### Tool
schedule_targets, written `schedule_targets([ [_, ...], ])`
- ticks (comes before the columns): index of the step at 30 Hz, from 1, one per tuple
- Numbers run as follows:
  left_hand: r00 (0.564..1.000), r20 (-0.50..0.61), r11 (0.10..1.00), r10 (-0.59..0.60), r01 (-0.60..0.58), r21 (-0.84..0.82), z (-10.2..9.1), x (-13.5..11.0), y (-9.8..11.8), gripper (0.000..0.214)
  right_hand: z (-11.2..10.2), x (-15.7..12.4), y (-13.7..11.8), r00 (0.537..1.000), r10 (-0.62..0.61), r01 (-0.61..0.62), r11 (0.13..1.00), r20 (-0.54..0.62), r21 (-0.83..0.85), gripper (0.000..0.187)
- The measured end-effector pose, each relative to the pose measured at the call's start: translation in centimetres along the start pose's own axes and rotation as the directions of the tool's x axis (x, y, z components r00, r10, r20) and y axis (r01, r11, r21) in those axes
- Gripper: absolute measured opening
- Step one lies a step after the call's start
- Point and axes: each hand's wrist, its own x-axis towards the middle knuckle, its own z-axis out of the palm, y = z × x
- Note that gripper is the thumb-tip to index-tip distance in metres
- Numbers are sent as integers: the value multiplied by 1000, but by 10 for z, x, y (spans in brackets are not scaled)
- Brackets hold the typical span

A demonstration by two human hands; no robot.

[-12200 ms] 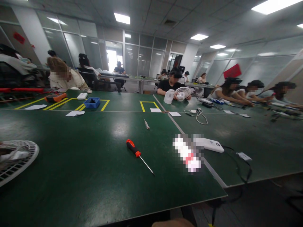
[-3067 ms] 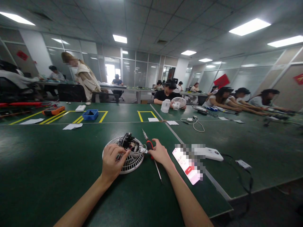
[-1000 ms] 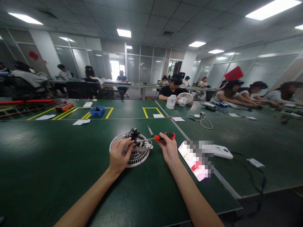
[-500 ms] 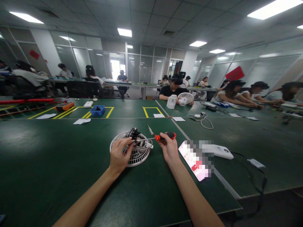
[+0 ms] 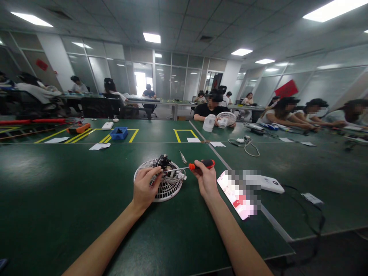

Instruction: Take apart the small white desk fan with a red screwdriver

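A white round fan grille [image 5: 166, 193] lies on the green table with a dark motor assembly [image 5: 164, 161] and loose wires on top of it. My right hand [image 5: 205, 178] is closed around the red and black handle of a screwdriver [image 5: 202, 165]. The screwdriver's shaft points left, and its tip meets the assembly beside my left fingertips. My left hand [image 5: 146, 188] rests over the grille's left side, fingers pinched at the assembly; what they grip is too small to make out. Behind the grille lies a small slim tool [image 5: 183, 157], apart from both hands.
Right of my right hand lies a lit phone [image 5: 234, 197], with a white device [image 5: 268, 184] and its cable beyond. Further back are a blue bin [image 5: 119, 133], paper slips [image 5: 99, 146] and a coiled cable [image 5: 248, 147]. Across the table, a person holds white fan parts [image 5: 225, 119].
Almost nothing differs. The view has shifted very slightly; both hands, the screwdriver and the grille keep the same arrangement.
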Motion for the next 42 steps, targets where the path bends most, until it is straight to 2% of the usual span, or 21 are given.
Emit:
schedule_targets([
  [11,996,4,993,84,-84,81,-3,1,-4,30,1,-3,4,996,-91,92,994,25,-60,53],
  [18,996,7,992,86,-86,91,-4,3,-4,30,0,-4,4,998,-61,62,997,35,-48,56],
  [24,995,29,991,95,-98,96,-3,2,-5,50,0,-6,0,997,-37,36,999,70,14,51],
  [27,995,33,991,90,-93,94,-2,0,-6,50,1,-7,0,997,-35,34,999,65,6,51],
  [33,994,50,994,96,-98,56,-2,-1,-5,45,0,-4,2,998,-57,58,998,34,-21,43],
  [38,993,55,994,104,-106,40,-1,2,2,60,-4,5,-3,998,-46,47,999,-35,18,36],
  [42,995,99,998,32,-37,49,1,2,2,70,-7,10,-8,989,-66,77,994,-133,81,30],
])
